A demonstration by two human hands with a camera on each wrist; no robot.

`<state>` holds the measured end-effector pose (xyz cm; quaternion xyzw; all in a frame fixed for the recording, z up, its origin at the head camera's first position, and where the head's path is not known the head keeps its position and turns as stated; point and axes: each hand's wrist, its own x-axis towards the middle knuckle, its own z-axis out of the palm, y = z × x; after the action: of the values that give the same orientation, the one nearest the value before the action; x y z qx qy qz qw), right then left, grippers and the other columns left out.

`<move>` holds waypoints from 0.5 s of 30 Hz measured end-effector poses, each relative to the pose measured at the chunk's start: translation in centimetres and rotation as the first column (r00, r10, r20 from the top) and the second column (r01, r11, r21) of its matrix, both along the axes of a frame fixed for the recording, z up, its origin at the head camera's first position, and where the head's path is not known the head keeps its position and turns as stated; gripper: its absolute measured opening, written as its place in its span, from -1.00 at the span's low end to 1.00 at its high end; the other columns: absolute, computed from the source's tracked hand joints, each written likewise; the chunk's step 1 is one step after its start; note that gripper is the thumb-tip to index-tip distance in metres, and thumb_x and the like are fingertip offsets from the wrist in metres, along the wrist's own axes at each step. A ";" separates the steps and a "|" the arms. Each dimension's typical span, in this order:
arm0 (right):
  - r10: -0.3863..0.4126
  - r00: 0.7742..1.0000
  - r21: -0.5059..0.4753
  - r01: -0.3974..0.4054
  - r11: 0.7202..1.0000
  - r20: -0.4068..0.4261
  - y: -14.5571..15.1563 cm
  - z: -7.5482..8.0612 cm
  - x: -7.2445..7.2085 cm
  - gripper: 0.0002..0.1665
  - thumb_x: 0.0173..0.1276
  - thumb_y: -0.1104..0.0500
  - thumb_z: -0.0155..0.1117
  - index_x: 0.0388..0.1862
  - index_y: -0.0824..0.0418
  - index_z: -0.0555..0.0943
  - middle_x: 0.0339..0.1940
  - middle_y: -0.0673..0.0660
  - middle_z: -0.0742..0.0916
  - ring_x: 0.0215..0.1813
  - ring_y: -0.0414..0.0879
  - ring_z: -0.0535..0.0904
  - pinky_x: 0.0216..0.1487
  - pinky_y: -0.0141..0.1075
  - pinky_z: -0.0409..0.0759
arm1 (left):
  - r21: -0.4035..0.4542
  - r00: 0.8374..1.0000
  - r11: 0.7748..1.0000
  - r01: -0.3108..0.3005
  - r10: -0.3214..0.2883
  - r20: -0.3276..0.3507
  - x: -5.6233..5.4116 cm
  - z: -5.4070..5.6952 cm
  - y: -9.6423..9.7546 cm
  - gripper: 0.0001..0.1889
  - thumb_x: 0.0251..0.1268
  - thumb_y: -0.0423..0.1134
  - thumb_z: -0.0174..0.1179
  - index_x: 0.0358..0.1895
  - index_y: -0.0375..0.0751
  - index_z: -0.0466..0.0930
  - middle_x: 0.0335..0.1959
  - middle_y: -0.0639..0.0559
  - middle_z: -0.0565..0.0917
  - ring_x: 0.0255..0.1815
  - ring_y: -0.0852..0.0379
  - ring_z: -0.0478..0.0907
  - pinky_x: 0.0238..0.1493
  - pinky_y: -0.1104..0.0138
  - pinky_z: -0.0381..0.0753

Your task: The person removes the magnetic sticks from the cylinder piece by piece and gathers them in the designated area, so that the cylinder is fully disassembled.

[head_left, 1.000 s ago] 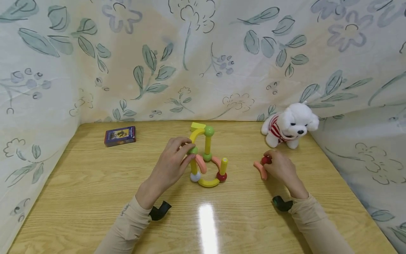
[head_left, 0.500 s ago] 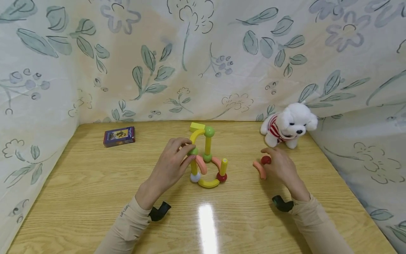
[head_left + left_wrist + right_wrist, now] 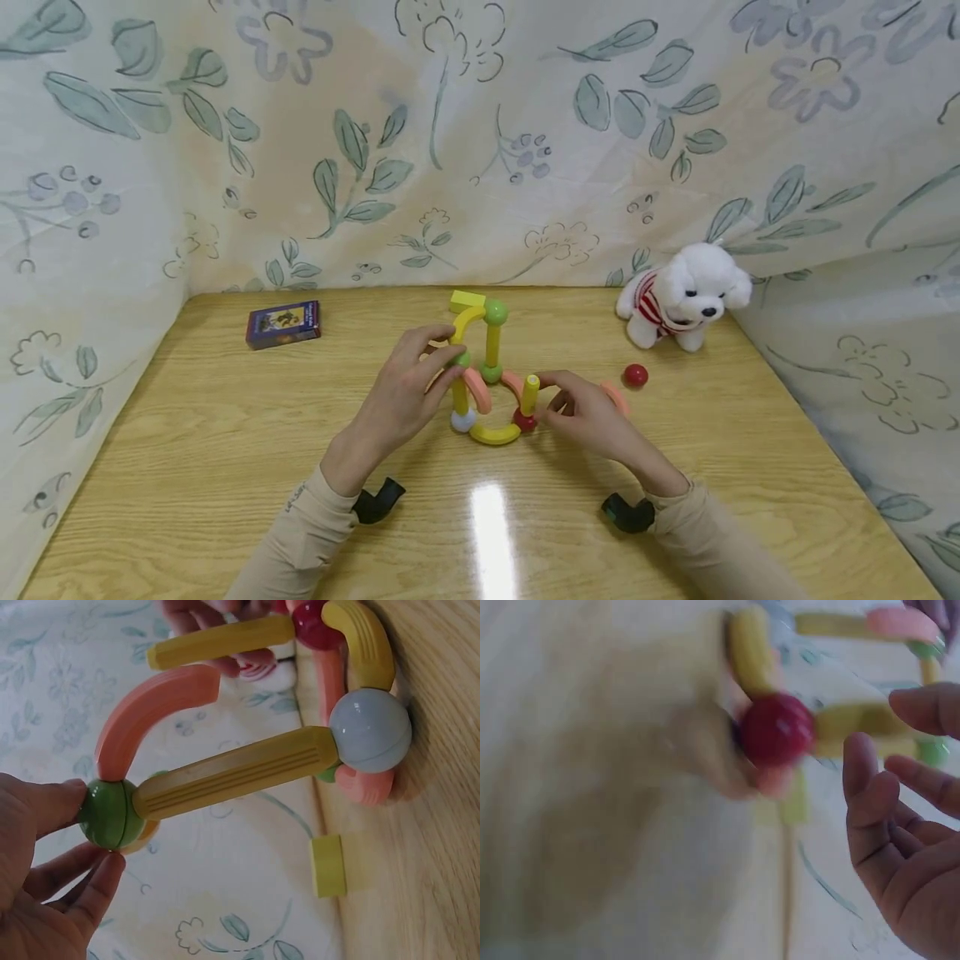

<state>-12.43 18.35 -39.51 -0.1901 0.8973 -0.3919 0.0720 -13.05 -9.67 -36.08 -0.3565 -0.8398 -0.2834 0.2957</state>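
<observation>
The left hand (image 3: 401,375) is pinching a green ball (image 3: 112,814) between its thumb and fingertips, and that ball is topping a yellow stick (image 3: 240,771) that is standing on a pale grey ball (image 3: 371,730). A curved pink piece (image 3: 139,709) is jutting from the green ball. The toy frame (image 3: 492,344) holding these parts is standing on the table (image 3: 187,433) between the two hands. The right hand (image 3: 592,417) is grasping nothing; its thumb and fingers are parting just beside an upright stick (image 3: 530,395), which is rising from a red ball (image 3: 776,729). Whether they are touching it, I cannot tell. Low between the hands, a curved yellow piece (image 3: 495,435) is linking the grey and red balls. Beyond the left fingertips, a yellow arch (image 3: 468,317) is running to a far green ball (image 3: 495,312), with a yellow block (image 3: 467,301) lying behind. Beyond the right hand, a loose red ball (image 3: 636,375) is lying near a pink bar (image 3: 617,398), which the hand is partly hiding. A toy dog (image 3: 678,300) is sitting farther off, and a small box (image 3: 283,323) is lying beyond the left hand, to its left.
</observation>
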 end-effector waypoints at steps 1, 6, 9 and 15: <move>0.013 1.000 -0.011 -0.013 1.000 0.016 -0.3 -0.3 0.0 -0.51 0.32 0.16 0.33 0.22 0.19 0.52 -0.09 0.15 0.73 -0.29 -0.23 0.60 -0.36 -0.39 0.56 | -0.001 1.000 1.000 0.005 -0.005 -0.007 0.0 0.0 0.0 -0.77 0.19 -0.37 0.34 -0.09 -0.33 0.68 0.07 -0.24 0.57 -0.03 -0.08 0.56 -0.07 0.20 0.64; 0.052 0.998 -0.068 -0.049 0.996 0.032 -1.4 -1.1 0.1 -0.70 0.34 0.18 0.33 0.01 0.25 0.60 -0.25 0.11 0.77 -0.37 -0.25 0.65 -0.37 -0.41 0.59 | 0.000 0.999 0.999 0.034 -0.034 -0.031 0.0 0.0 0.1 -0.75 0.16 -0.39 0.34 -0.07 -0.33 0.68 0.08 -0.24 0.57 -0.04 -0.08 0.57 -0.10 0.24 0.65; 0.032 0.998 -0.094 -0.026 0.995 0.057 -1.7 -1.2 0.1 -0.78 0.35 0.21 0.30 -0.06 0.27 0.62 -0.26 0.14 0.79 -0.34 -0.23 0.68 -0.35 -0.43 0.63 | 0.002 0.999 0.999 0.040 -0.040 -0.036 -0.1 0.0 0.1 -0.75 0.16 -0.39 0.34 -0.07 -0.33 0.68 0.08 -0.25 0.57 -0.04 -0.08 0.58 -0.12 0.24 0.66; 0.032 0.991 -0.172 -0.010 0.985 0.128 -1.9 -1.2 0.2 -0.79 0.38 0.26 0.26 -0.08 0.35 0.61 -0.20 0.26 0.79 -0.25 -0.08 0.74 -0.29 -0.38 0.70 | -0.001 0.999 0.999 0.033 -0.033 -0.034 0.0 -0.1 0.0 -0.76 0.16 -0.39 0.34 -0.08 -0.33 0.68 0.07 -0.25 0.57 -0.05 -0.08 0.58 -0.13 0.24 0.65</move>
<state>-12.27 16.45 -40.75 -0.1790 0.8515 -0.4785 0.1180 -13.10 -9.63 -36.23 -0.3753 -0.8285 -0.2820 0.3053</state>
